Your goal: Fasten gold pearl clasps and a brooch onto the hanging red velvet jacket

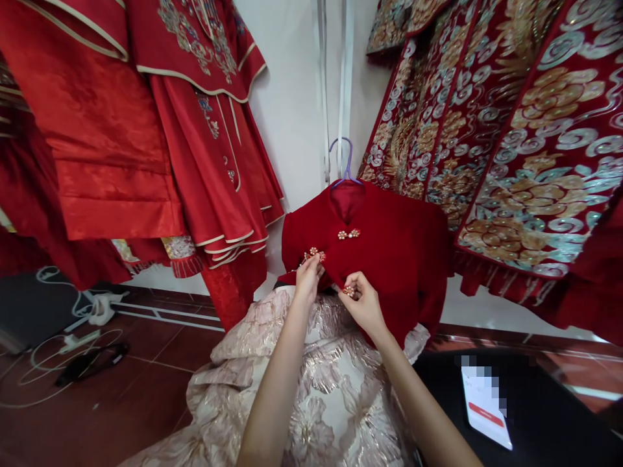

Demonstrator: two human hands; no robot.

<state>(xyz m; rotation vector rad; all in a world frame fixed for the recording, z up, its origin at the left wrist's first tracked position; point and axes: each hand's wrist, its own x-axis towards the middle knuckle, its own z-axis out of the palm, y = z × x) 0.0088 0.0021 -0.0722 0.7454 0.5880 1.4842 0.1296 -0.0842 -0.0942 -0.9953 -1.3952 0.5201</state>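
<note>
A dark red velvet jacket (399, 246) hangs on a purple hanger (347, 170), its front facing me. One gold-and-pearl flower fastener (349, 234) is joined across the chest. Lower down, my left hand (307, 279) is closed, pinching the jacket's front edge beside a second flower fastener (314, 253). My right hand (363, 301) is also closed, its thumb and finger around a third flower fastener (349, 292) on the other front edge. Beneath both hands lies a bunched cream floral brocade cloth (331, 395), touching the jacket's lower part.
Red embroidered garments (209, 130) hang on the left, and a heavily beaded red garment (545, 149) hangs on the right. A lit phone (487, 408) rests on a black surface (545, 402). White cables (43, 363) trail over the tiled floor (156, 383) at left.
</note>
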